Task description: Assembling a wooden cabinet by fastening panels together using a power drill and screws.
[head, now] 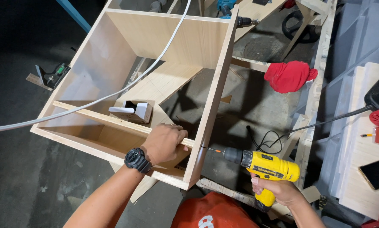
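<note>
A plywood box frame lies open below me. A thin wooden rail runs across its inside, and my left hand, with a black watch on the wrist, grips the rail's right end against the box's right side panel. My right hand holds a yellow cordless drill outside that panel. The drill's bit touches the panel's outer face level with the rail's end.
A white cable crosses over the box. A small open cardboard box sits inside it. A red cloth lies at the right, a square tool at the left, stacked boards far right, another drill at the top.
</note>
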